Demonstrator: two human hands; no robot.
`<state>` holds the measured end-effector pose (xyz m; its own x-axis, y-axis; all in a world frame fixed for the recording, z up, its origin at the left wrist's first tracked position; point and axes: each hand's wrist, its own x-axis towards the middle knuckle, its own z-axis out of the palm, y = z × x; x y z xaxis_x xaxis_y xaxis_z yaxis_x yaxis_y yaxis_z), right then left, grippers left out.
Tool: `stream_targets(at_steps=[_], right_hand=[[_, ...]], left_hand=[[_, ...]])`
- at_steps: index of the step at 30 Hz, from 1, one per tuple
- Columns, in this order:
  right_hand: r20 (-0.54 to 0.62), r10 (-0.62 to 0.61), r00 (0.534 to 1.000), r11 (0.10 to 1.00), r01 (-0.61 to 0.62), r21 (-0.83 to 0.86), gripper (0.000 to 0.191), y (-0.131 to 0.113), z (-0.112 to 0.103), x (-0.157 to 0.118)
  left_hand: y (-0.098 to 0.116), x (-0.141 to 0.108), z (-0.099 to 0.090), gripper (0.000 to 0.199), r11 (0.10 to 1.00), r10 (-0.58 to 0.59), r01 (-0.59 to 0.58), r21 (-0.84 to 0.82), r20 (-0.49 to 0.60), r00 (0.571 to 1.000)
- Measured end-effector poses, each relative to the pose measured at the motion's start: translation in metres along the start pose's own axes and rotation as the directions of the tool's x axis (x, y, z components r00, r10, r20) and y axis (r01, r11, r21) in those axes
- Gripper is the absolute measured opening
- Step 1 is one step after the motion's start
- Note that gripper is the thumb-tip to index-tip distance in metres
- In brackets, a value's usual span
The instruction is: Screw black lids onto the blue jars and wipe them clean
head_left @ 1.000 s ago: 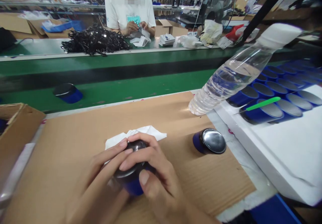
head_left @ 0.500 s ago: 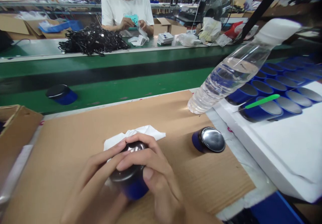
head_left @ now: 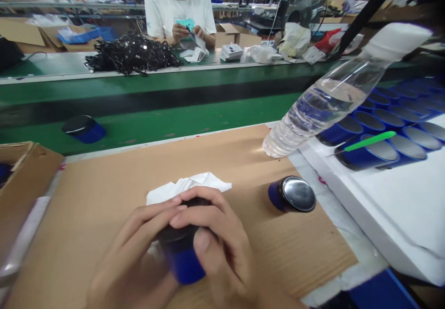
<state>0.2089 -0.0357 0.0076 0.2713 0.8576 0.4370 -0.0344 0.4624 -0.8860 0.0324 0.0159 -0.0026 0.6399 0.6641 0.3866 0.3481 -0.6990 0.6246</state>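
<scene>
Blue jar (head_left: 184, 265) held tight between left hand (head_left: 134, 239) and right hand (head_left: 222, 249), long axis tilted forward, dark cap end under the fingers, pointing toward white tissue (head_left: 194, 184) on cardboard sheet (head_left: 86, 211).

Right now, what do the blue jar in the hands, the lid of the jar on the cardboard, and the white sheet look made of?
Blue jar: glossy, smooth, likely glass or plastic; the sheen can't settle it. Lid: polished metal look, mirror-bright highlights, possibly metallised plastic. White sheet: soft crumpled paper tissue, by its loose folds.
</scene>
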Motion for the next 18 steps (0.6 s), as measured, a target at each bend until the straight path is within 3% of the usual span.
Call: stream_targets(at_steps=[3,6,9,12,13,15,17,18], right_hand=[[-0.030,0.066,0.997,0.997,-0.065,0.034,0.027,0.002,0.000,0.000],[-0.094,0.134,0.986,0.990,-0.137,-0.020,0.027,0.005,-0.004,-0.001],[-0.270,0.038,0.962,0.975,-0.095,-0.202,0.024,0.009,-0.008,-0.002],[-0.390,-0.090,0.917,0.964,-0.018,-0.265,0.029,0.011,-0.008,-0.005],[-0.387,-0.115,0.915,0.958,-0.001,-0.287,0.034,0.011,-0.007,-0.008],[-0.274,-0.107,0.956,0.945,0.013,-0.327,0.041,0.010,-0.004,-0.012],[-0.092,0.017,0.996,0.964,-0.041,-0.262,0.049,0.009,-0.002,-0.016],[-0.014,0.114,0.993,0.976,-0.115,-0.184,0.059,0.008,-0.001,-0.016]], left_hand=[[0.004,0.004,-0.001,0.055,0.999,0.024,-0.023,-0.040,0.026,0.999],[0.018,0.008,0.003,0.048,0.987,-0.080,0.067,-0.148,-0.085,0.993],[0.031,0.011,0.007,0.046,0.963,-0.207,0.164,-0.214,-0.197,0.958],[0.029,0.011,0.004,0.045,0.970,-0.186,0.146,-0.196,-0.202,0.962],[0.025,0.011,0.002,0.045,0.977,-0.154,0.121,-0.177,-0.184,0.971],[0.014,0.009,-0.004,0.052,0.996,-0.036,0.026,-0.087,-0.124,0.992],[0.005,0.006,-0.009,0.060,0.997,0.074,-0.072,0.034,-0.072,0.995],[0.002,0.005,-0.010,0.063,0.992,0.101,-0.096,0.079,-0.059,0.993]])
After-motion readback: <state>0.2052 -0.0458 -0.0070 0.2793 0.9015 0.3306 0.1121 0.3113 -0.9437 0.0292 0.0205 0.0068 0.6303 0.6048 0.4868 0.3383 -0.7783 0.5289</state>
